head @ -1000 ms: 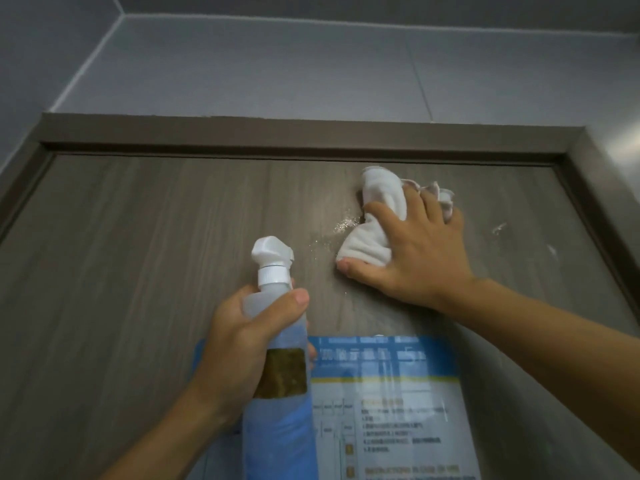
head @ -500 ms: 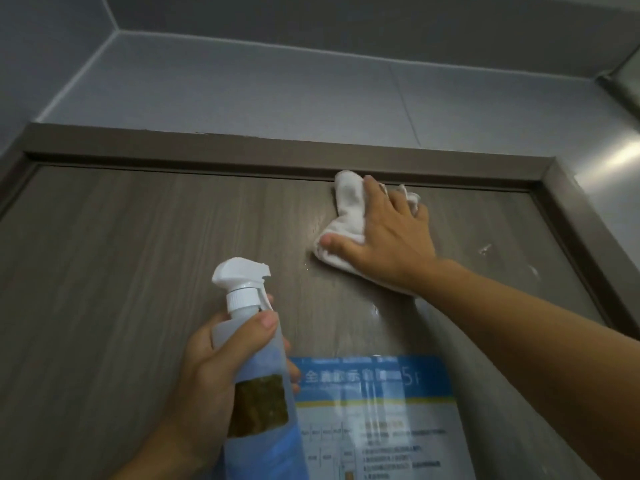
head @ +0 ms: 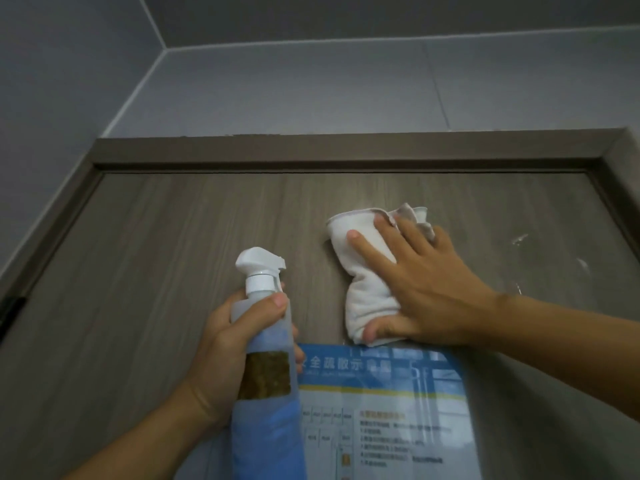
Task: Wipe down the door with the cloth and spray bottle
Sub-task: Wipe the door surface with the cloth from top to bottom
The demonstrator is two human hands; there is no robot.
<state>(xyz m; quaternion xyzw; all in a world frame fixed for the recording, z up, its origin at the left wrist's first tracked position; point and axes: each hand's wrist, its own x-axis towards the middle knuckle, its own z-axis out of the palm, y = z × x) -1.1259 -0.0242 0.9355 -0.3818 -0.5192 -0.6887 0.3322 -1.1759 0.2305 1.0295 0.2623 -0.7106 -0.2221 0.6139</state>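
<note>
Our left hand (head: 225, 344) is raised upright, its fingers curled closed and the thumb laid across the front, the forearm rising from the lower left. Our right hand (head: 426, 289) lies flat, palm down, fingers spread and pointing up and left, the forearm stretching in from the right edge.

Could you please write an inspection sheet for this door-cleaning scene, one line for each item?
Surface: wood-grain door, with white smears near its right edge.
Job's things: white cloth pressed flat on the door; spray bottle held upright, nozzle toward the door.
Clutter: blue and white notice sheet stuck on the door, just below the cloth.
Hands: left hand wrapped around the bottle; right hand spread over the cloth.
Cables: nothing seen.
Surroundings: brown door frame; grey wall above; dark hinge at left.
</note>
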